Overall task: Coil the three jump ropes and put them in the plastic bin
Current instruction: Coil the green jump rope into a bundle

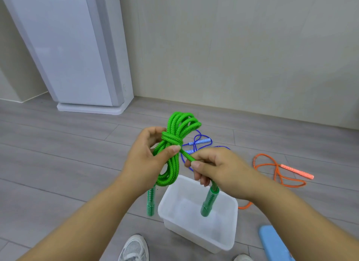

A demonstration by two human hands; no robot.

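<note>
The green rope [175, 136] was up in the air as a bunched coil. The left hand [147, 155] gripped it, thumb pressed across the strands just under a wrap cinched round the bundle. The right hand [217, 167] pinched the free tail coming out of that wrap. One handle [208, 202] hung below the right hand, over the bin [194, 239]. The other handle [151, 202] hung below the left hand, just outside the bin's wall. This looked like the tying-off of the first coil, with no rope binned yet. The next move would call for drawing the tail snug while the left hand kept the loops from slipping, then lowering the bundle into the bin beneath both hands. The blue rope [200, 142] lay uncoiled on the floor beyond the hands and partly behind them. The orange rope [277, 169] lay loose, well off to the right hand's outer side, one end running under that forearm. Whether the tail passed through a loop or only wound round could not be told, and the left fingers were hidden behind the coil.
</note>
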